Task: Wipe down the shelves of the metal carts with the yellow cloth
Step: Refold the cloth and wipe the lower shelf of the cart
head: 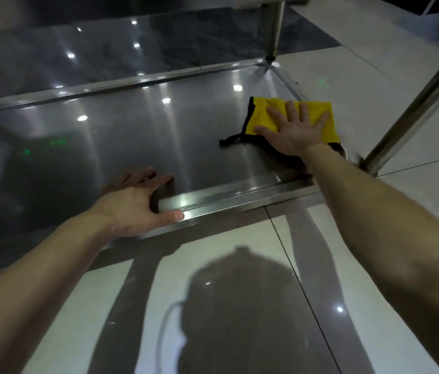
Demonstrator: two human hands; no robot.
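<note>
The left hand (134, 203) rests at the front-left part of the low metal shelf (132, 136). Its fingers lie straight and close together on the shelf's surface, just inside the front rim (240, 193), while the thumb runs along the outer side of that rim. It holds nothing. The shelf's steel is glossy and mirrors several small ceiling lights across its middle.

At the right end of the shelf lies the yellow cloth (260, 114), flat on the steel, with its far side draped over the shelf's right rim. It has a black edging, and a black strand (229, 140) trails from its left edge onto the shelf. The right hand (293, 130) lies palm down on top of the cloth with all 5 fingers spread wide and straight, flat against the fabric rather than pinching it. Its forearm crosses the shelf's front rim near the right corner.

2 upright cart posts rise from the shelf's right corners, 1 at the back (276, 31) and 1 at the front (415, 103). In front of the shelf, the pale tiled floor (374, 265) carries the person's shadow (226, 306).
</note>
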